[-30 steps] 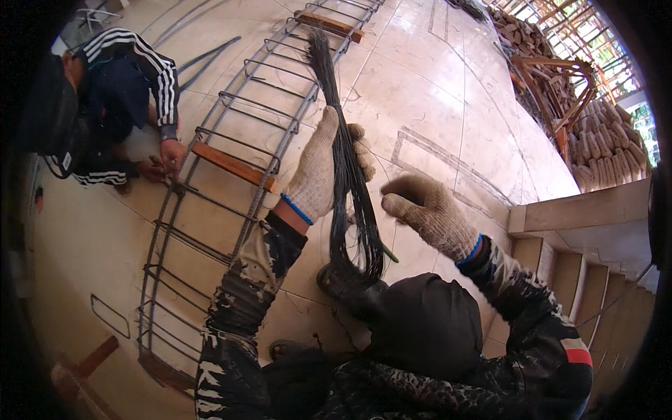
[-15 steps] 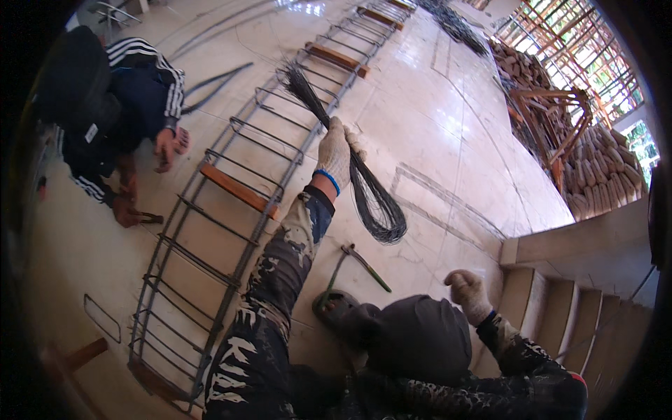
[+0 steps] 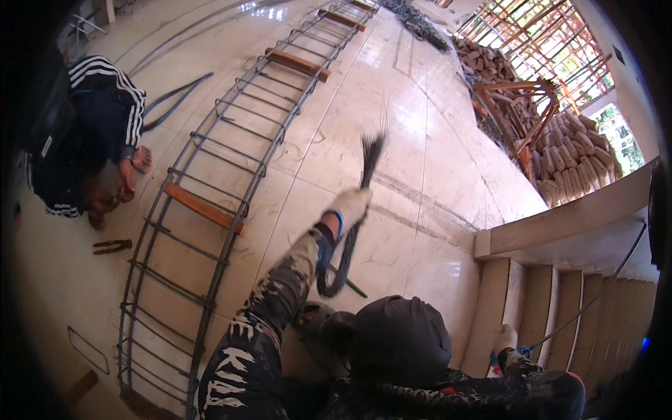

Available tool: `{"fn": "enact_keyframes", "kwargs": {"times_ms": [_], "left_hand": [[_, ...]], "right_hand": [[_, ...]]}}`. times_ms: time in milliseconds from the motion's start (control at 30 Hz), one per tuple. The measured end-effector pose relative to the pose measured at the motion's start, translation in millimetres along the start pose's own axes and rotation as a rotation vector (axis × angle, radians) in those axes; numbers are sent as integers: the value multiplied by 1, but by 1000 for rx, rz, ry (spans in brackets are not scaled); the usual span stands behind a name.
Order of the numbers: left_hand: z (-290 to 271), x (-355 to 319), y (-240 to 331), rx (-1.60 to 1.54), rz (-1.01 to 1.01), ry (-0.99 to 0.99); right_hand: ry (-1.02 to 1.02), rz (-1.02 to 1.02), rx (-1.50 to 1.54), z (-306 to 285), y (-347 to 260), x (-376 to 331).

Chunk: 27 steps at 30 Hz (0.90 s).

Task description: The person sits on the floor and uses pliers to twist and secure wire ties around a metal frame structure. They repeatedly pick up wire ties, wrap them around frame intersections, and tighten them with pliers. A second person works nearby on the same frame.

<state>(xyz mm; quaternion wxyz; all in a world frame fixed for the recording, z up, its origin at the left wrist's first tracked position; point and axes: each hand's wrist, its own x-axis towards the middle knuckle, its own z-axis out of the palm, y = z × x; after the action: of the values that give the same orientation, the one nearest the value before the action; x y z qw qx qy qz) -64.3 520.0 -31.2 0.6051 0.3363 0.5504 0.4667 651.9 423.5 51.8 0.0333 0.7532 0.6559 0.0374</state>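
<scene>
Left hand (image 3: 350, 205), gloved fingers closed round a bundle of dark tie wires (image 3: 357, 210), holds it above the tiled floor (image 3: 434, 161), long axis running up-and-away toward the rebar cage (image 3: 210, 210); right hand (image 3: 505, 339) far off, low by the steps (image 3: 532, 301), grip unreadable.

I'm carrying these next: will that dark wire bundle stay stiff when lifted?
Probably only partly. Gripped mid-length by the left hand, the wire bundle droops into a loop below and fans out at its top, so it likely flexes. Strands may splay or slip loose.
</scene>
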Motion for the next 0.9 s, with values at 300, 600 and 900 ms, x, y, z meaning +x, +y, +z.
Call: {"fn": "enact_keyframes", "kwargs": {"times_ms": [300,600,900], "left_hand": [[-72,123,71,337,702,642],[-78,-149,48,1007,827,402],[-98,-325,-1,114,195,282]], "right_hand": [[-119,-320,433,17,-235,-5],[-505,-973,501,-109,-490,-5],[-987,-1539,239,-221,-659,-31]]}}
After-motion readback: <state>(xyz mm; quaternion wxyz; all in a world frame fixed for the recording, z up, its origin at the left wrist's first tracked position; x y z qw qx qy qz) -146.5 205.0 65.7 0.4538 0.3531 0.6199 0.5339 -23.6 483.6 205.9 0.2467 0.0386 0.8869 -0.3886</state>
